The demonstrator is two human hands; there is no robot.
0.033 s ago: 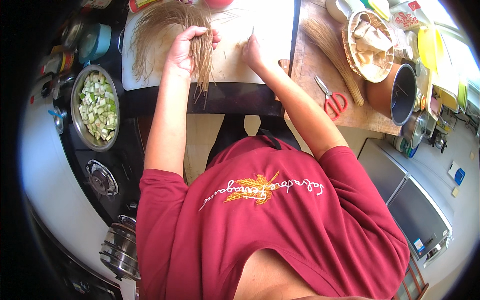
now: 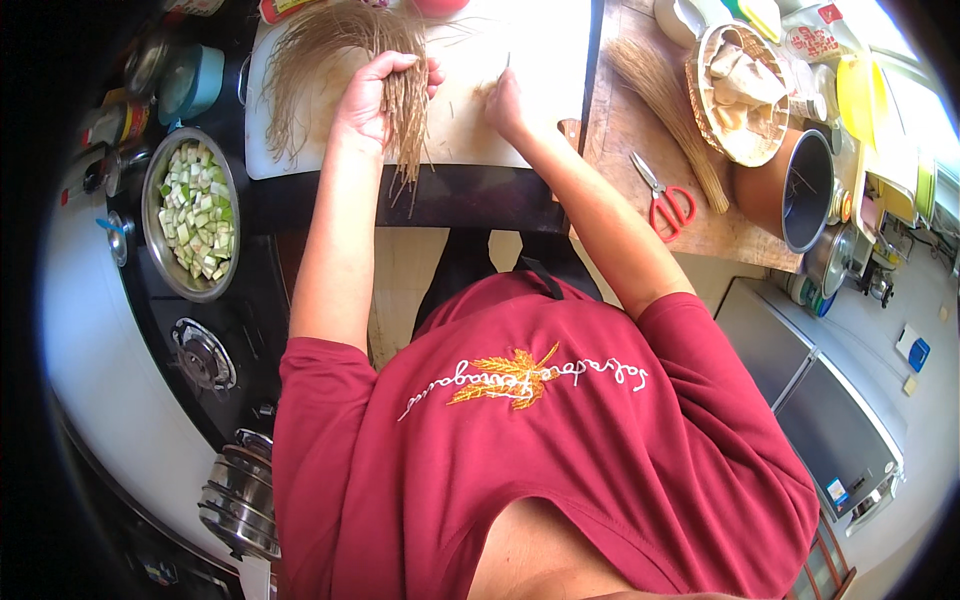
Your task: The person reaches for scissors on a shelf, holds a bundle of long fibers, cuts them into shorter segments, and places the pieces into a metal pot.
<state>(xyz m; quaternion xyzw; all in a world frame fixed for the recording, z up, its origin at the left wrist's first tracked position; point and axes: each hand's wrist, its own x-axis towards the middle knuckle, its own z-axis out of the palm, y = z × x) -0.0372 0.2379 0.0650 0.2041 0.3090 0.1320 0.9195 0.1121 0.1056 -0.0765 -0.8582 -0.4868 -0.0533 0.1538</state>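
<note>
One bundle of dry brown strands (image 2: 407,125) lies at eleven o'clock, fanned over the white cutting board (image 2: 545,60) with its lower ends hanging past the near edge, and the left hand (image 2: 370,97) has its fingers closed around the gathered neck. It looks light, springy and brittle at the tips, likely to splay or shed, so that neck seems the surest place to take hold. At twelve o'clock the right hand (image 2: 508,110) has curled fingers by a thin dark tip (image 2: 508,60), though whether they grip it cannot be told, and the view's top edge crops the fan.
</note>
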